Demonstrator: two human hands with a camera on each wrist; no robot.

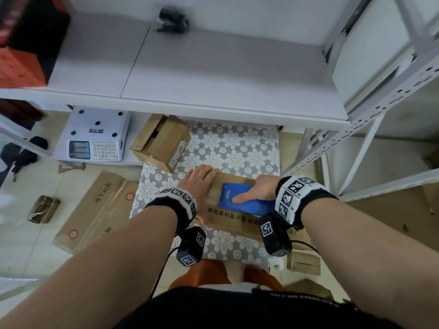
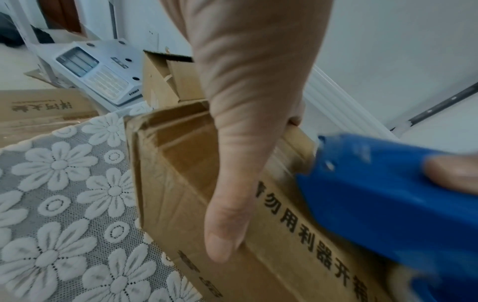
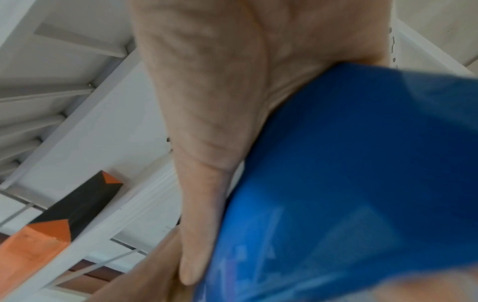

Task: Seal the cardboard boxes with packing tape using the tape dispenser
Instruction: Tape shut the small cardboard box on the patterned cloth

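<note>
Left hand lies flat on the left end of the cardboard box, fingers straight and close together over the far edge, thumb stretched down the near side. Right hand grips the blue tape dispenser on the box top, thumb along its upper face; the other fingers are hidden. The box sits on a flowered mat on the floor.

Count: two upright boxes, the second one behind with flaps open; one flattened carton at left; one scale.

Only the left wrist view shows clear tape on the box. The right wrist view is blurred.
</note>
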